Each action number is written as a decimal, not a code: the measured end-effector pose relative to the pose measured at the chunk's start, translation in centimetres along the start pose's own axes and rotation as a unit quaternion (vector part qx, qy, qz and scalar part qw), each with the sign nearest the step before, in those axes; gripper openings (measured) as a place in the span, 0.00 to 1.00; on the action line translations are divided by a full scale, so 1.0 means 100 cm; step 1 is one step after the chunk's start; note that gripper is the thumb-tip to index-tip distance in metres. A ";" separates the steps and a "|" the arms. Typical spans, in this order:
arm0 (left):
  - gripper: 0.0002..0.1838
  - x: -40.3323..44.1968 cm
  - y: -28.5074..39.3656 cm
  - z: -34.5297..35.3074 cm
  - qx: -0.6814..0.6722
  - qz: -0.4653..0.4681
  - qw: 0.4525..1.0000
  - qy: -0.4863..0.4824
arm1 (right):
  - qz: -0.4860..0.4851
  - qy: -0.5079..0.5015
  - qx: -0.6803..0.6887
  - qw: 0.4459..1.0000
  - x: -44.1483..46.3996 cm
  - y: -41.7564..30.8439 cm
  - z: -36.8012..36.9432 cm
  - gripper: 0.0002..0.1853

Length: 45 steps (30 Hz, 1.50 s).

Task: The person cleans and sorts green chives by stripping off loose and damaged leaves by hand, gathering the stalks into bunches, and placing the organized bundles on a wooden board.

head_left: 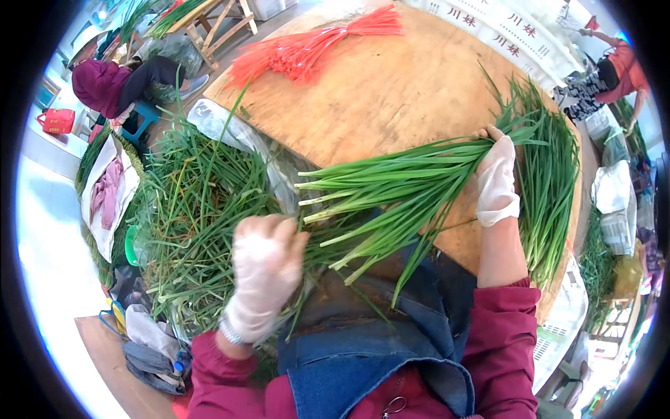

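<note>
My right hand point(497, 178), in a thin whitish glove with bare fingertips, is closed around a bunch of garlic chives point(419, 171). Their pale cut ends fan out to the left, over my lap and the table's edge. My left hand point(264, 269), gloved the same way, is a little blurred. Its fingers are curled in, just left of the chives' pale ends and apart from them. Whatever it may hold is hidden. Below and beside it spreads a big heap of loose green leaves point(202, 216), some yellowed. Another pile of chives point(551, 188) lies at the table's right side.
A bundle of red ties point(307, 49) rests on the wooden table point(391, 91) at the back. White printed boxes point(488, 31) line its far edge. One person point(105, 84) sits at upper left; another point(621, 70) is at upper right. A white crate point(558, 328) stands at my right.
</note>
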State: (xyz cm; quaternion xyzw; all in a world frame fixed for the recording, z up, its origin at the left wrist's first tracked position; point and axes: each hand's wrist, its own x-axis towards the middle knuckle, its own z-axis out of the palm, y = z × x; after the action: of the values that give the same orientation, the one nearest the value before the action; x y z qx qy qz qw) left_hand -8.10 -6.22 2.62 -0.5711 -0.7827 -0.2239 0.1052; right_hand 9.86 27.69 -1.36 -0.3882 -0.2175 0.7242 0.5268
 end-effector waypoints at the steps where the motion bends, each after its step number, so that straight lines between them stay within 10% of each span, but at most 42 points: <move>1: 0.11 0.013 0.014 0.011 0.018 0.006 1.000 0.004 | 0.013 0.009 0.011 1.000 0.005 0.001 -0.003 0.09; 8: 0.12 0.031 0.025 0.059 -0.277 -0.183 0.943 -0.025 | 0.016 0.019 0.018 1.000 -0.018 -0.001 0.008 0.10; 13: 0.09 0.031 0.030 0.033 -0.120 -0.064 0.990 -0.040 | 0.006 0.015 0.026 1.000 -0.029 -0.005 0.018 0.09; 23: 0.08 -0.013 -0.033 -0.021 -0.060 -0.191 0.980 0.003 | -0.011 -0.004 0.016 1.000 -0.035 -0.004 0.019 0.07; 26: 0.08 -0.056 -0.097 -0.067 0.274 -0.193 0.940 0.066 | -0.006 0.002 0.044 0.999 -0.037 -0.009 0.014 0.07; 28: 0.03 -0.064 -0.105 -0.089 0.463 -0.216 0.858 -0.059 | -0.013 -0.021 0.028 0.999 -0.030 -0.009 0.011 0.07; 32: 0.11 -0.037 -0.051 -0.048 0.151 -0.044 0.986 0.048 | -0.023 -0.009 0.036 0.999 -0.046 -0.010 0.024 0.06; 38: 0.11 0.022 0.018 0.041 -0.111 -0.009 0.993 -0.045 | -0.037 -0.015 0.022 0.999 -0.038 -0.012 0.015 0.05; 40: 0.09 0.023 0.019 0.059 -0.382 -0.163 0.909 -0.041 | -0.033 -0.014 0.025 0.999 -0.040 -0.013 0.016 0.05; 43: 0.10 0.023 0.024 0.046 -0.501 -0.383 0.761 -0.154 | -0.030 -0.022 0.041 0.998 -0.041 -0.010 0.013 0.05; 45: 0.09 0.025 0.023 0.048 -0.486 -0.394 0.760 -0.173 | -0.034 -0.033 0.053 0.997 -0.038 -0.008 0.014 0.06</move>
State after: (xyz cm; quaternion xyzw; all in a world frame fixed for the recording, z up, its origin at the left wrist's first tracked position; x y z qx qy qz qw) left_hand -6.28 -1.29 0.03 -0.2156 -0.7295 -0.4938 -0.4213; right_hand 9.80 24.53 1.37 -0.3282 -0.2091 0.7288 0.5634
